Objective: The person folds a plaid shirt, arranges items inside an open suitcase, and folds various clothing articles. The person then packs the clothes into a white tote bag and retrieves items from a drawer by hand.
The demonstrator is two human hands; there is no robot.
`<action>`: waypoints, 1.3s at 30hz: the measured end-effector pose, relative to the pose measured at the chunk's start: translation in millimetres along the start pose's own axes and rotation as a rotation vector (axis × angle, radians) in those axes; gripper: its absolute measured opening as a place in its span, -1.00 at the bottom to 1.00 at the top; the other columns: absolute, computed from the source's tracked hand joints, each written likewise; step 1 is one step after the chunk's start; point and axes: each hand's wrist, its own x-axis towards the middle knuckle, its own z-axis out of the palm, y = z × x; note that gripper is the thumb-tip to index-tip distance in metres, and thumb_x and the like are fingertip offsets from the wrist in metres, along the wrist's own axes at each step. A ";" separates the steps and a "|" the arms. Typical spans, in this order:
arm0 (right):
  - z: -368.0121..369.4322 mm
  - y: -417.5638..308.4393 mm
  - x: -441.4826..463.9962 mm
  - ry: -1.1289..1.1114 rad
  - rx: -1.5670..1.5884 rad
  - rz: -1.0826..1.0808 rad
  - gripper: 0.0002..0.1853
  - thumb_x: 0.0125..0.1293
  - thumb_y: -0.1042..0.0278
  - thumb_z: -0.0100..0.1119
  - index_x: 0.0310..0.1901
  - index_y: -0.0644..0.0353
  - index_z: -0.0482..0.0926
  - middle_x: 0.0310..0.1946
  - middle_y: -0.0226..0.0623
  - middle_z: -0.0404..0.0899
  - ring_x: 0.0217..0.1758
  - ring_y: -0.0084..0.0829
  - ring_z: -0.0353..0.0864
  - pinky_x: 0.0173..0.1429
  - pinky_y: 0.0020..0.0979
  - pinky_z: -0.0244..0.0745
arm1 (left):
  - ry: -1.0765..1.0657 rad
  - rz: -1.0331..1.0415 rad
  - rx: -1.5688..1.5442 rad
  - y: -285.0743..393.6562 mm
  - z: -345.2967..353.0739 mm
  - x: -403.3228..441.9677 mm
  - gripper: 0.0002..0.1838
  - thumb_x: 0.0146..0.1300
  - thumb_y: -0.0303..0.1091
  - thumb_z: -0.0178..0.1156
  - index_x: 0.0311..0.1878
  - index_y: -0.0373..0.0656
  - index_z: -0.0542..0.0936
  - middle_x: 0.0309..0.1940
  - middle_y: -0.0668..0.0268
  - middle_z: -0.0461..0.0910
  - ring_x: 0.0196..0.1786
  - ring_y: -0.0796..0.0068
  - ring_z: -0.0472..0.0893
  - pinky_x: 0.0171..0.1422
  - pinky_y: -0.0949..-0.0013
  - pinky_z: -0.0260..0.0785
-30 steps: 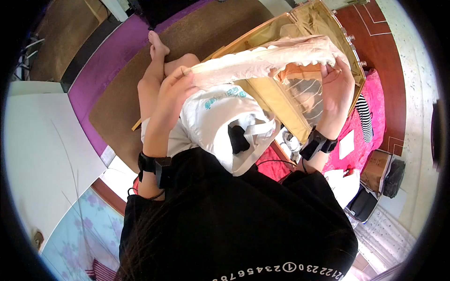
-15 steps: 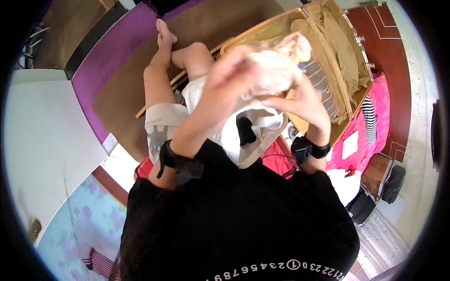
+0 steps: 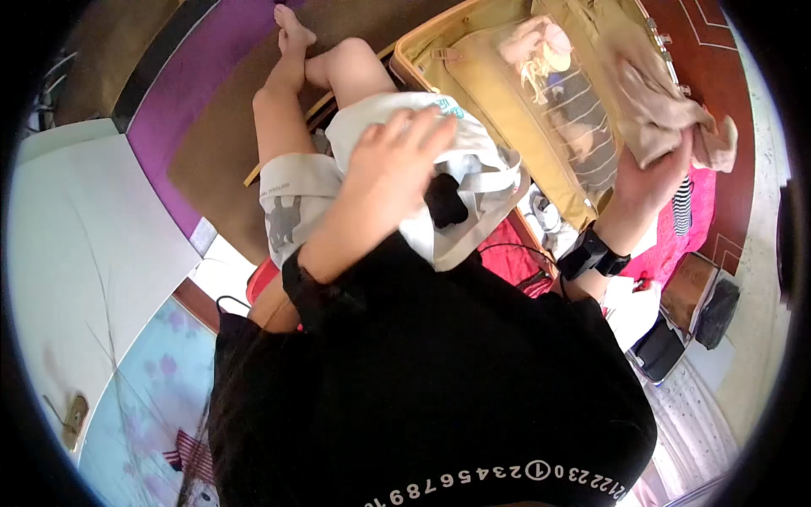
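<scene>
My right hand (image 3: 655, 182) is closed on a crumpled beige cloth (image 3: 649, 106), held out to the right over the edge of an open tan suitcase (image 3: 486, 84). Some of the cloth hangs past my fingers on the far side. My left hand (image 3: 393, 165) has its fingers apart, above or on a white cloth bag (image 3: 359, 122) across my lap; I cannot tell if it touches. The bag has green print and a strap (image 3: 503, 179). A black item (image 3: 446, 201) shows at its opening.
In the suitcase lie a pale pink and yellow bundle (image 3: 549, 46) and a dark striped piece (image 3: 583, 127). On the right, a black-and-white striped cloth (image 3: 683, 207) rests on a pink cover (image 3: 699, 224). A white panel (image 3: 101, 228) stands on the left.
My hands were together over my lap around a pale, blurred cloth. The right hand has swung right with the beige cloth; the left has come away with fingers apart.
</scene>
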 end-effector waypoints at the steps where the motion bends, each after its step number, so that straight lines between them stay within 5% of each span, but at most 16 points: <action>1: 9.1 -3.1 -13.0 0.037 0.059 0.013 -0.68 0.41 0.17 -0.08 0.06 0.16 0.44 -0.03 -0.32 0.52 0.04 -0.42 0.52 0.10 -0.33 0.44 | -0.014 -0.012 0.079 -9.5 3.5 0.4 -0.44 -0.10 -0.37 0.32 0.08 -0.01 0.47 -0.01 0.26 0.50 0.07 0.22 0.49 0.05 0.25 0.38; 2: 26.5 -2.1 -28.3 0.160 -0.019 -0.038 -0.63 0.45 0.15 -0.21 0.15 0.12 0.39 0.10 -0.27 0.45 0.19 -0.29 0.43 0.27 -0.18 0.33 | 0.024 -0.050 0.005 -20.7 3.4 3.0 -0.47 -0.13 -0.43 0.31 0.03 0.03 0.48 -0.10 0.26 0.53 -0.05 0.21 0.55 -0.03 0.24 0.40; 5: 19.7 16.6 -59.6 0.170 0.121 -0.019 -0.61 0.43 0.08 -0.21 0.10 0.14 0.42 0.05 -0.28 0.49 0.10 -0.35 0.50 0.24 -0.24 0.33 | 0.180 -0.088 -0.079 -29.8 -17.1 13.6 -0.74 0.00 -0.38 0.22 -0.18 -0.10 0.56 -0.43 0.16 0.57 -0.35 0.18 0.60 -0.27 0.25 0.43; 8: -44.8 95.0 -113.0 -0.689 -0.190 -0.024 -0.61 0.35 0.18 -0.06 0.12 0.20 0.41 0.07 -0.21 0.47 0.09 -0.28 0.50 0.25 -0.27 0.30 | 0.206 -0.114 -0.231 -32.4 -22.7 18.7 -0.83 0.04 -0.33 0.21 -0.30 -0.18 0.57 -0.56 0.12 0.57 -0.48 0.14 0.59 -0.37 0.23 0.40; 10: 20.1 93.1 -115.4 -1.171 -0.618 -0.391 -0.55 0.04 0.45 0.13 0.04 0.28 0.44 -0.02 -0.04 0.47 0.04 -0.08 0.49 0.17 -0.28 0.36 | 0.196 -0.158 -0.294 -29.4 -23.8 21.8 -0.83 0.03 -0.33 0.21 -0.35 -0.23 0.56 -0.56 0.10 0.57 -0.49 0.13 0.59 -0.39 0.23 0.39; 12: 18.1 123.6 -140.5 -1.070 -0.839 -0.268 -0.53 -0.13 0.50 0.12 -0.05 0.26 0.49 -0.12 0.05 0.47 -0.02 0.01 0.49 0.03 -0.19 0.45 | 0.158 -0.231 -0.330 -25.4 -25.0 21.5 -0.82 0.00 -0.36 0.22 -0.39 -0.28 0.54 -0.57 0.10 0.57 -0.54 0.21 0.57 -0.44 0.31 0.35; 18: 25.2 151.4 -132.7 -1.230 -1.465 -0.036 -0.79 0.07 0.36 0.07 -0.30 0.30 0.56 -0.43 0.03 0.59 -0.31 0.06 0.58 -0.17 -0.05 0.49 | 0.089 -0.308 -0.597 -28.6 -10.0 11.8 -0.76 -0.04 -0.35 0.29 -0.39 -0.32 0.52 -0.67 0.16 0.50 -0.63 0.47 0.44 -0.49 0.45 0.26; 21: 34.1 149.7 -114.9 -1.065 -1.094 0.286 -0.67 0.16 0.29 0.10 -0.10 0.33 0.50 -0.13 0.02 0.58 0.00 -0.09 0.56 0.05 -0.26 0.44 | 0.176 -0.267 -0.726 -24.5 -7.7 14.4 -0.75 -0.03 -0.35 0.32 -0.40 -0.32 0.50 -0.70 0.18 0.48 -0.65 0.51 0.41 -0.50 0.45 0.23; 24: 41.5 140.9 -111.6 -1.047 -0.953 0.264 -0.61 0.18 0.28 0.11 0.01 0.29 0.45 -0.03 -0.05 0.54 0.09 -0.22 0.51 0.15 -0.34 0.37 | 0.108 -0.276 -0.731 -26.7 -14.5 16.7 -0.74 -0.01 -0.35 0.34 -0.41 -0.30 0.48 -0.69 0.20 0.50 -0.64 0.54 0.41 -0.50 0.50 0.22; 27: 55.3 147.8 -94.4 -1.411 -0.875 0.214 -0.62 0.16 0.31 0.11 0.01 0.27 0.48 -0.04 -0.08 0.56 0.07 -0.23 0.53 0.15 -0.33 0.39 | 0.092 -0.235 -0.736 -33.2 -14.4 14.3 -0.73 -0.02 -0.34 0.35 -0.42 -0.30 0.48 -0.68 0.20 0.52 -0.63 0.54 0.45 -0.50 0.50 0.25; 29: 67.9 139.7 -90.2 -1.433 -0.855 0.248 -0.63 0.13 0.34 0.13 -0.02 0.28 0.49 -0.07 -0.09 0.57 0.06 -0.21 0.53 0.13 -0.33 0.40 | 0.164 -0.209 -0.658 -39.2 -12.8 15.6 -0.73 -0.02 -0.32 0.37 -0.41 -0.29 0.50 -0.66 0.20 0.55 -0.62 0.52 0.48 -0.48 0.50 0.28; 32: 57.7 190.4 -94.8 -1.357 -1.180 -0.078 -0.68 0.07 0.40 0.17 -0.13 0.35 0.51 -0.19 0.00 0.59 -0.05 -0.13 0.56 0.03 -0.27 0.45 | 0.256 -0.286 -0.473 -56.6 -14.0 16.5 -0.74 -0.02 -0.28 0.38 -0.34 -0.24 0.59 -0.58 0.22 0.62 -0.55 0.49 0.59 -0.43 0.49 0.37; 36: 56.8 182.8 -94.9 -1.503 -1.021 -0.027 -0.75 0.06 0.42 0.14 -0.23 0.38 0.53 -0.27 0.07 0.58 -0.19 0.00 0.57 -0.08 -0.19 0.47 | 0.289 -0.481 -0.503 -92.9 -17.8 14.8 -0.84 0.13 -0.36 0.29 -0.28 -0.25 0.63 -0.49 0.35 0.64 -0.46 0.68 0.56 -0.39 0.59 0.35; 39: 57.2 137.7 -103.8 -1.524 -1.133 -0.177 -0.79 0.09 0.37 0.09 -0.34 0.36 0.53 -0.42 0.02 0.57 -0.29 -0.02 0.59 -0.20 -0.16 0.48 | 0.283 -0.428 -0.531 -96.0 -29.2 14.0 -0.86 0.16 -0.40 0.26 -0.27 -0.26 0.63 -0.50 0.36 0.63 -0.43 0.70 0.56 -0.36 0.61 0.34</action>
